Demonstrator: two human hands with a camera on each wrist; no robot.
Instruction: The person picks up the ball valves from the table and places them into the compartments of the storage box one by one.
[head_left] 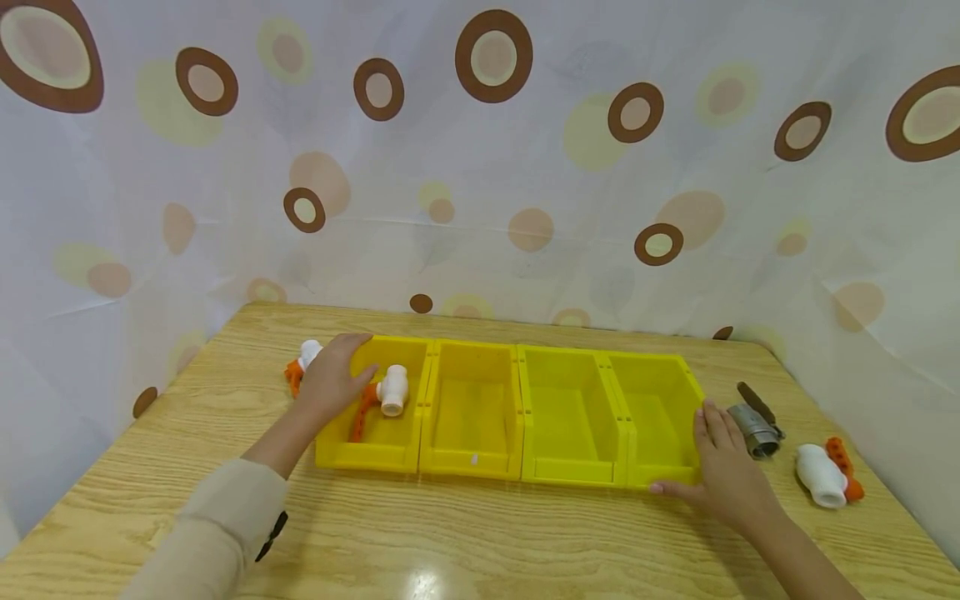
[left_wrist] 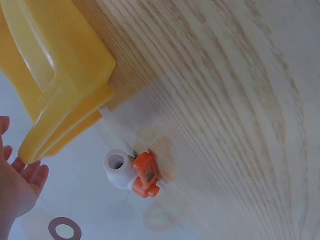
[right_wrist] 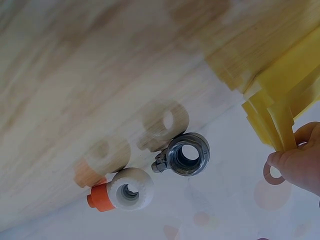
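Several yellow bins (head_left: 573, 472) stand joined side by side in a row on the table. My left hand (head_left: 330, 375) grips the outer wall of the leftmost bin (head_left: 367, 457), its thumb over the inside. Inside that bin lies a white ball valve (head_left: 393, 392) with an orange handle. At the other end, my right hand (head_left: 727, 467) holds the outer wall of the rightmost bin (head_left: 663, 362), thumb toward the front corner. In the right wrist view, the thumb and fingers pinch the yellow rim (right_wrist: 282, 122). The other bins hold nothing visible.
Left of the row lies another white valve (left_wrist: 120, 172) with an orange handle, partly behind my left hand in the head view. To the right are a grey metal valve (head_left: 753, 429) with a dark handle and a white valve (head_left: 821, 477). A patterned sheet (head_left: 480, 167) hangs behind the wooden table (head_left: 465, 542).
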